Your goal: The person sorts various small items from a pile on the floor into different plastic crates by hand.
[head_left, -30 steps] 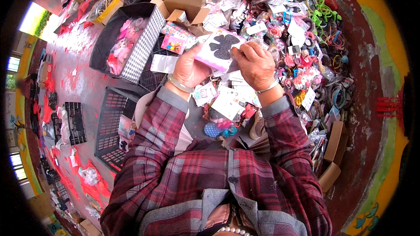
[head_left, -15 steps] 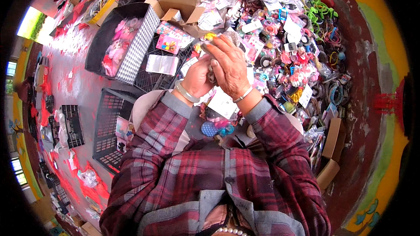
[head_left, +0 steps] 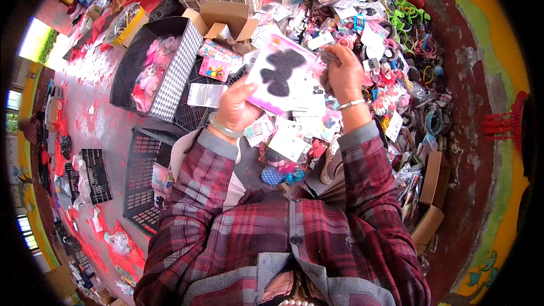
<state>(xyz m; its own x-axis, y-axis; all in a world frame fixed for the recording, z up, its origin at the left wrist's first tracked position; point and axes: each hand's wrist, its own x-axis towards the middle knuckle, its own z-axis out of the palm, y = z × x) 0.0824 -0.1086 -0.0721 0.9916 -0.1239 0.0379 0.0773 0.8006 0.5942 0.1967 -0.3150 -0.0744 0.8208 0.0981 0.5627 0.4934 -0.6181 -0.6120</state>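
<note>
My left hand grips the near left edge of a white card with pink borders, its thumb on top. A black fuzzy bow shape lies on the card's face. Just to the right, my right hand is closed on a grey-brown fuzzy piece, pinched between thumb and fingers; its exact kind is unclear. Below the card, white printed cards and a blue dotted ball-like item lie between my legs.
A heap of packaged hair accessories spreads ahead and to the right, with green bands at its far edge. On the left stand a houndstooth-sided bin and a black crate. An opened cardboard box is ahead.
My hands, pressed together before, have moved apart. The card with the black bow now shows in my left hand, and my right hand has moved right with the grey-brown fuzzy piece.
</note>
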